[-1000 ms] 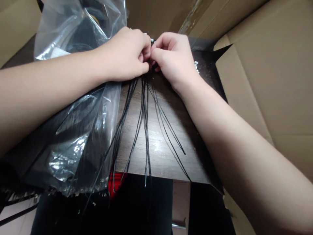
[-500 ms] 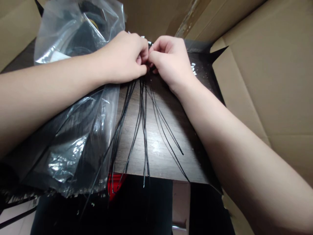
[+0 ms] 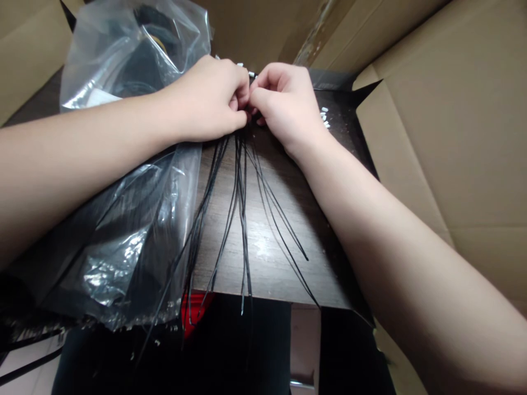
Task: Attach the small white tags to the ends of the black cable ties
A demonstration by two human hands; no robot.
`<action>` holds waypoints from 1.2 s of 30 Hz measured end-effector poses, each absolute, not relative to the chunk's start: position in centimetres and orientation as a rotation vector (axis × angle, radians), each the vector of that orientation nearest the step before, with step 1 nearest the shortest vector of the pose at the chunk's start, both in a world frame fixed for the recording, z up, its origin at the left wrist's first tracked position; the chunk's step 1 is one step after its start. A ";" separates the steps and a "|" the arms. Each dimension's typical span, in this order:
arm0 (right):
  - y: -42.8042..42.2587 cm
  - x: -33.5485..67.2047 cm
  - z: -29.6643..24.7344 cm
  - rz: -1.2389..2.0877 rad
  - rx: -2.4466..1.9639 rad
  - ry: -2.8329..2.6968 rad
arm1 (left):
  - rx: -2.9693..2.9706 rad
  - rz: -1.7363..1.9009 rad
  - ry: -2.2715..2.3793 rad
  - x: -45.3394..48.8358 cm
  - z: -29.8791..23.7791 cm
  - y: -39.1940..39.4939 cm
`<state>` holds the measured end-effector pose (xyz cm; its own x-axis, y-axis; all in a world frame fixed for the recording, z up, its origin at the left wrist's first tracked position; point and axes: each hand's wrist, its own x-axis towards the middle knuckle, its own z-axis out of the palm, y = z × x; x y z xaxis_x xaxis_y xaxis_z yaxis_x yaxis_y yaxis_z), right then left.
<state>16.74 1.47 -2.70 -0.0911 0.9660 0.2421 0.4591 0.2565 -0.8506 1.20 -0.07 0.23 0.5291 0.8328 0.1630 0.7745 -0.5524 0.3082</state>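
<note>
My left hand [image 3: 214, 99] is closed, its fingers curled over the upper ends of several thin black wires [image 3: 242, 219]. Thumb and forefinger of my right hand [image 3: 288, 101] are pinched together, touching or almost touching the left fingertips; what they hold is hidden. From beneath the hands the wires fan out towards me, and some hang past the table's front edge. Small white connectors [image 3: 251, 73] show just behind the fingers. More little white pieces [image 3: 325, 116] lie to the right of my right hand.
A clear plastic bag [image 3: 123, 263] with dark wires inside lies on the left under my left forearm. Cardboard walls [image 3: 448, 120] stand at the back and right of the dark wood table [image 3: 267, 274]. Something red [image 3: 195, 312] shows below the table's front edge.
Both hands stay together in nearly the same place and pose. The whole view has shifted very slightly; the wires lie as before.
</note>
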 end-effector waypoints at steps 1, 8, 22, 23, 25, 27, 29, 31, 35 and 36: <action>1.5 16.7 -2.7 0.761 -1.316 -1.688 | 2.570 0.431 1.366 1.2 0.2 0.0; 1.5 16.7 -2.7 0.760 -1.334 -1.687 | 2.581 0.425 1.368 1.2 0.3 -0.1; 1.4 16.8 -2.9 0.757 -1.263 -1.699 | 2.511 0.347 1.441 1.3 0.5 -0.4; 1.4 16.8 -2.9 0.757 -1.265 -1.698 | 2.501 0.331 1.443 1.3 0.6 -0.4; 1.4 16.8 -2.8 0.757 -1.286 -1.695 | 2.493 0.328 1.432 1.3 0.6 -0.4; 1.3 16.8 -2.7 0.747 -1.319 -1.695 | 2.490 0.336 1.418 1.3 0.6 -0.3; 1.3 16.7 -2.6 0.739 -1.350 -1.691 | 2.475 0.320 1.422 1.3 0.6 -0.3; 1.3 16.6 -2.5 0.740 -1.360 -1.689 | 2.461 0.309 1.433 1.3 0.7 -0.4; 1.4 16.5 -2.5 0.745 -1.356 -1.687 | 2.492 0.317 1.423 1.3 0.7 -0.4; 1.4 16.5 -2.5 0.745 -1.361 -1.684 | 2.510 0.306 1.430 1.3 0.6 -0.3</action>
<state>16.50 1.35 -2.49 -0.0724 0.9698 0.2329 0.4798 0.2386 -0.8443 1.34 -0.35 0.59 0.5001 0.8636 0.0646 0.8143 -0.4943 0.3045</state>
